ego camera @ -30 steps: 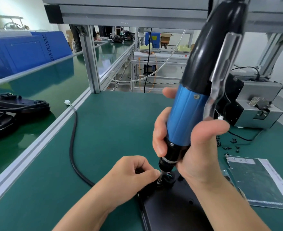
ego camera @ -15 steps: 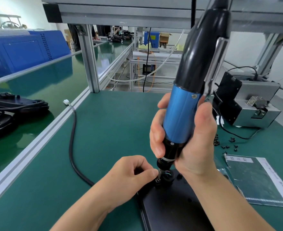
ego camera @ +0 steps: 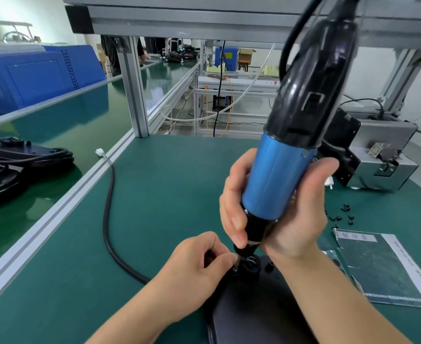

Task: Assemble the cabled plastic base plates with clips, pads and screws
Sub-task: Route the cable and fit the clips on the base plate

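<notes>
A black plastic base plate [ego camera: 251, 311] lies on the green bench in front of me. Its black cable [ego camera: 108, 214] curves away to the left and ends in a small white connector [ego camera: 100, 152]. My right hand [ego camera: 286, 217] grips a blue and black electric screwdriver [ego camera: 279, 170], held nearly upright with its tip down on the plate's far edge. My left hand [ego camera: 199, 266] has its fingers curled and pinches a small part at the cable clip [ego camera: 248, 264], right beside the tip. The screw under the tip is hidden.
Loose black screws [ego camera: 343, 214] are scattered to the right, beyond plastic bags with paper labels [ego camera: 378, 266]. A grey screw feeder box [ego camera: 383, 160] stands at the back right. More black plates [ego camera: 18, 160] lie on the conveyor to the left, behind an aluminium rail [ego camera: 55, 214].
The screwdriver has tilted slightly and turned in my right hand, its lever no longer facing me. My left hand stays pinched at the clip beside the tip.
</notes>
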